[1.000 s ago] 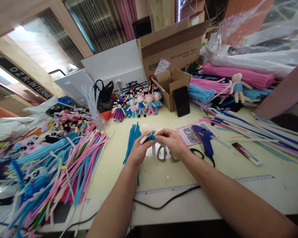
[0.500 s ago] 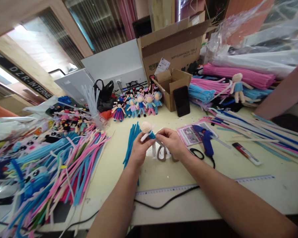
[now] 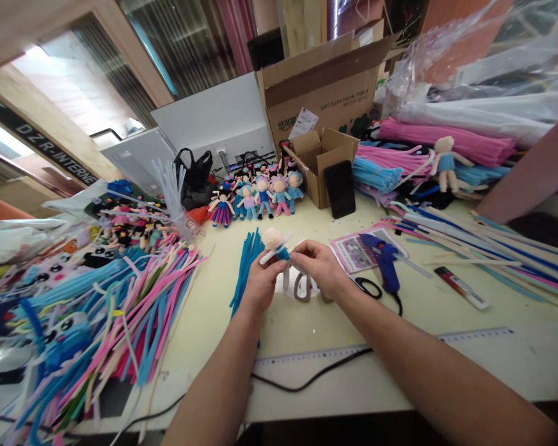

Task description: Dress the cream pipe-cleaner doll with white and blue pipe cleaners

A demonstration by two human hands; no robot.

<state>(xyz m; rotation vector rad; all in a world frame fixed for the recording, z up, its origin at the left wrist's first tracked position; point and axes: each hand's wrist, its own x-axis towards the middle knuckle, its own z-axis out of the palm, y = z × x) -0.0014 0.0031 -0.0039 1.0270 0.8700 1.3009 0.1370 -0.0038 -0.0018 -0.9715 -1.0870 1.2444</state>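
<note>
A small doll (image 3: 273, 240) with a round cream head, a blue body and pale limbs is held up over the table. My left hand (image 3: 262, 282) pinches it from the left, thumb and fingers round its body. From the right, my right hand (image 3: 320, 265) has its thumb and fingertips closed on the blue part of the body. Below the hands, grey scissors (image 3: 302, 289) lie on a white patch. Several teal stems (image 3: 246, 266) lie just left of my left hand.
Blue glue gun (image 3: 385, 263), black cord, marker (image 3: 462, 288) and ruler (image 3: 478, 334) lie to the right and front. Finished dolls (image 3: 263, 195) and cardboard boxes (image 3: 325, 93) stand behind. Colourful stems (image 3: 134, 303) are heaped on the left; more lie at the right.
The doll has tilted very slightly between my fingers, showing a little more of its blue body. Both hands keep nearly the same place and hold.
</note>
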